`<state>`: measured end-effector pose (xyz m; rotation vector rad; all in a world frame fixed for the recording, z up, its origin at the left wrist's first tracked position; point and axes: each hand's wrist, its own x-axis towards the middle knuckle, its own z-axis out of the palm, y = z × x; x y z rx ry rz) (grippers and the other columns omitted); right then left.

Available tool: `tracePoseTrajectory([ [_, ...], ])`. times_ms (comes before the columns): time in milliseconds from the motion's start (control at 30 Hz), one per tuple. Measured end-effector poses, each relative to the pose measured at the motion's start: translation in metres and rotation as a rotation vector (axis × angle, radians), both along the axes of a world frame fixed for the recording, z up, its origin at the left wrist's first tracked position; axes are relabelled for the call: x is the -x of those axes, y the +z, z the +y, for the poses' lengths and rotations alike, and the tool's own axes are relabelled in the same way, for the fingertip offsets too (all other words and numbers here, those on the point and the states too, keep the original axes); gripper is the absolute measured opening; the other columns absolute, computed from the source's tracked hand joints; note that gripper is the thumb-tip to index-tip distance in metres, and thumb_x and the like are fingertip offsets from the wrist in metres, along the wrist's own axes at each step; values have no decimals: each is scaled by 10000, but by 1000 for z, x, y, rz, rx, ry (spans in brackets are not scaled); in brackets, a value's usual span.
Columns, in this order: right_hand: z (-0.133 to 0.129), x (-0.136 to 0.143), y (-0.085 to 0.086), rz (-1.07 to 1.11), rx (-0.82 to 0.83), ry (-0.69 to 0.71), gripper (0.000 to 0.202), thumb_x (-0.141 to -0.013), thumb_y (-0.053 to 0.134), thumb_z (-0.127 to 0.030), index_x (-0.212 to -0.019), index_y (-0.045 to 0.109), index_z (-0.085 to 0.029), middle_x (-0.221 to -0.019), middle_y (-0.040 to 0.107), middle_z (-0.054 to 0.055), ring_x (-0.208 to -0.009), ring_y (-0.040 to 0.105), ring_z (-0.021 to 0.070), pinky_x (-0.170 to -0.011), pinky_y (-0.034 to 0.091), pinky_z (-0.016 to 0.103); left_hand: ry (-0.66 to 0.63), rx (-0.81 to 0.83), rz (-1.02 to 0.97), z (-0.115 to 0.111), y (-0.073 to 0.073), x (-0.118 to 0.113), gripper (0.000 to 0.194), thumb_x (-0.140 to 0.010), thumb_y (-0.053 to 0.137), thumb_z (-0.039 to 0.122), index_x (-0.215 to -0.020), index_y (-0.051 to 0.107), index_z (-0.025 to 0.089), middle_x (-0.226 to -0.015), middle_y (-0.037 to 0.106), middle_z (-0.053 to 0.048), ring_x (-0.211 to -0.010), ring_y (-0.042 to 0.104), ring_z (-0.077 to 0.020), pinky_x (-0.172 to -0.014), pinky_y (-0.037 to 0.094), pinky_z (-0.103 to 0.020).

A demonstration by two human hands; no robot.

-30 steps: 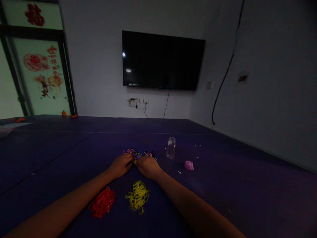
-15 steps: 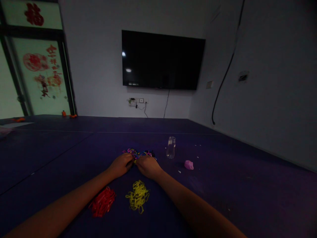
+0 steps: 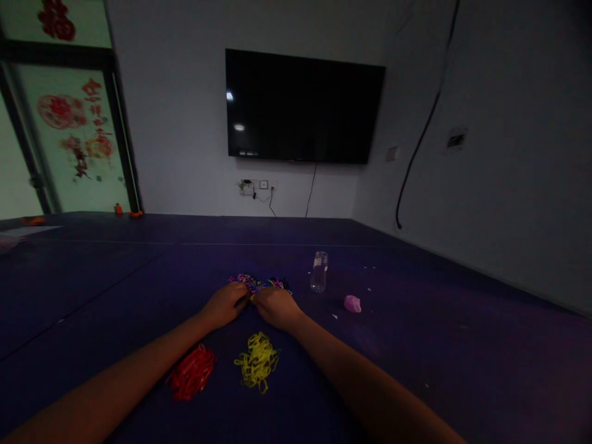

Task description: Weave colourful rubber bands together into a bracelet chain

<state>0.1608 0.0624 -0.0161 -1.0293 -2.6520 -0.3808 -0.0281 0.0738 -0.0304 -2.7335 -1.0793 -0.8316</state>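
Observation:
A mixed pile of small coloured rubber bands [image 3: 250, 282] lies on the dark purple surface, partly hidden behind my hands. My left hand [image 3: 226, 303] is at its near left side, fingers curled in a pinch; what they hold, if anything, is hidden. Close beside it, my right hand [image 3: 277, 306] has its fingertips pressed together, with a bit of yellow rubber band [image 3: 252, 298] showing at them. Nearer to me, between my forearms, lie a heap of red rubber bands [image 3: 192, 372] and a heap of yellow rubber bands [image 3: 258, 362].
A clear bottle without a cap [image 3: 319, 274] stands right of the pile. A crumpled pink lump [image 3: 352, 303] and white scraps [image 3: 335, 316] lie farther right. Beyond the purple surface [image 3: 416, 320], a television [image 3: 303, 108] hangs on the wall.
The whole view has shifted slightly, so things sit a little higher in the picture. Both hands keep nearly the same place and pose at the mixed pile.

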Motion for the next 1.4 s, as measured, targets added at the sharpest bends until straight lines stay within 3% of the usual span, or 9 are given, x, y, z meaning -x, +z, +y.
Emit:
tracePoseTrajectory([
  [1400, 0, -1, 1, 5, 13, 1, 221, -915, 412, -197, -904, 629, -156, -936, 676, 92, -892, 621, 191, -777, 431, 273, 14, 23, 5, 0, 0, 0, 152, -861, 457, 104, -767, 556, 171, -778, 591, -44, -789, 549, -182, -709, 425, -287],
])
